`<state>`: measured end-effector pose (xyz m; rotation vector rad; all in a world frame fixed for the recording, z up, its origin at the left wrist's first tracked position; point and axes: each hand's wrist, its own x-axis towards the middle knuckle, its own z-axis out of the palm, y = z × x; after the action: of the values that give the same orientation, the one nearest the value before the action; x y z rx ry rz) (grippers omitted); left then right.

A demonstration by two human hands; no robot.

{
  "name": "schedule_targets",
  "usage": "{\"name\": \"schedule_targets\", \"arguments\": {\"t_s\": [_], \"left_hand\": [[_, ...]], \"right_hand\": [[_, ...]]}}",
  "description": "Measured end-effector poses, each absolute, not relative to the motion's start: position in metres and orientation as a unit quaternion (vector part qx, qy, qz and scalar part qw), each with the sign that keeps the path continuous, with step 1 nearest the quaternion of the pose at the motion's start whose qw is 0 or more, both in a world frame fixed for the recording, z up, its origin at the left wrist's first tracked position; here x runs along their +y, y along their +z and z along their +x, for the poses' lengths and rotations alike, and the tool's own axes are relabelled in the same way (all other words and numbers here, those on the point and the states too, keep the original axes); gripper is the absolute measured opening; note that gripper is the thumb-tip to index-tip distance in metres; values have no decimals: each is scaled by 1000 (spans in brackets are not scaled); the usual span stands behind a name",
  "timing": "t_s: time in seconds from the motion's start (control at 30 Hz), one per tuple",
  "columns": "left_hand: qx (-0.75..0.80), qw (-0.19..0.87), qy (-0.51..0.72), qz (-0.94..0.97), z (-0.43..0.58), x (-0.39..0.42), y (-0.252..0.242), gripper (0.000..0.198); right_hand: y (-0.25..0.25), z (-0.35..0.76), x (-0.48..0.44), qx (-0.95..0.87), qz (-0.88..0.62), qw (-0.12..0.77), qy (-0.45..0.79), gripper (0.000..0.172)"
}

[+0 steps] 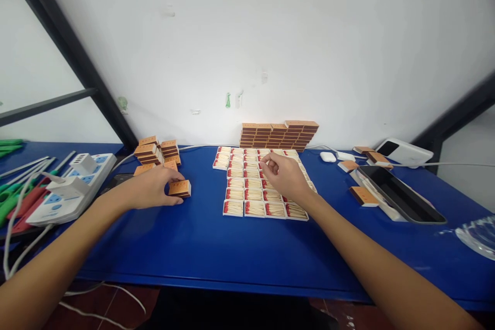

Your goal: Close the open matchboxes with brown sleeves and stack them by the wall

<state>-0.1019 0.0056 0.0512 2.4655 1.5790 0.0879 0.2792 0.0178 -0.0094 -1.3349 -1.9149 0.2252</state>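
My left hand (154, 190) rests on the blue table (201, 247), its fingers closed around an orange matchbox sleeve (180, 188). My right hand (284, 175) hovers over a grid of open match trays (251, 185) filled with red-tipped matches; its fingers curl in a pinch over one tray in the middle rows, and what they hold is hidden. A loose pile of orange matchbox sleeves (157, 153) lies just behind my left hand. A neat stack of orange matchboxes (278, 135) stands against the wall behind the trays.
A white power strip (73, 185) with cables and green-handled tools (11, 196) lie at the left. At the right are a black phone (400, 198), a white power bank (404, 152), an earbud case (328, 157) and a few loose matchboxes (363, 196).
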Motion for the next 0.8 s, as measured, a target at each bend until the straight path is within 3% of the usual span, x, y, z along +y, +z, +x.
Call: {"name": "schedule_targets", "arguments": {"t_s": [0.17, 0.3, 0.43, 0.5, 0.67, 0.8], "left_hand": [[531, 107, 34, 840, -99, 5, 68, 35], [470, 53, 142, 869, -62, 13, 70, 45], [386, 29, 245, 889, -7, 16, 57, 34], [365, 30, 295, 883, 12, 16, 49, 28], [339, 55, 355, 869, 25, 13, 32, 22], [335, 74, 354, 870, 24, 10, 27, 25]], "right_hand": [[-10, 276, 16, -746, -521, 400, 111, 13], [-5, 267, 10, -685, -485, 460, 289, 20], [6, 256, 3, -543, -466, 556, 423, 42], [11, 249, -4, -497, -461, 587, 443, 43], [13, 231, -24, -570, -396, 460, 554, 43], [11, 232, -25, -572, -423, 469, 523, 44]]}}
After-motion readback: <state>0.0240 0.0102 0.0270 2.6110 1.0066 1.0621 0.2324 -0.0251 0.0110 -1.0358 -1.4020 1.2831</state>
